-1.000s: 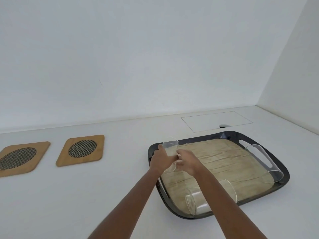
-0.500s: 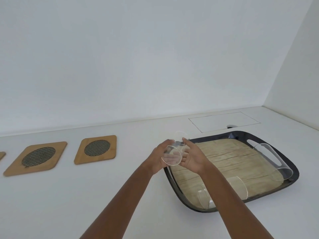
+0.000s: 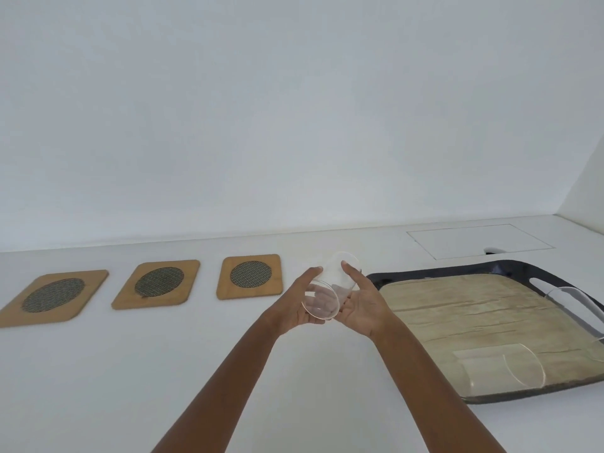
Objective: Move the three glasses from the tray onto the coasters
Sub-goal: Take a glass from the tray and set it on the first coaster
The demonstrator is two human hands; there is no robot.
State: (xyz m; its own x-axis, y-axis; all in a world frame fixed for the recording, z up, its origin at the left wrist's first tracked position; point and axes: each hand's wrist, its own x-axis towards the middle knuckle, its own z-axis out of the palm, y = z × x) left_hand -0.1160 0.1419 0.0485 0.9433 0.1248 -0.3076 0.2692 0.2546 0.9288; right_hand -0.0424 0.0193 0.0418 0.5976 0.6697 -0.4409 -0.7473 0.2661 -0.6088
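We hold one glass (image 3: pixel 328 291) on its side between our left hand (image 3: pixel 295 305) and right hand (image 3: pixel 361 302), up off the table beside the tray (image 3: pixel 457 268). We should turn it upright, then set it gently on the nearest coaster (image 3: pixel 250 276).

Both forearms are bare to the frame's edge, and the hands (image 3: pixel 330 302) wear no gloves, rings or watch.
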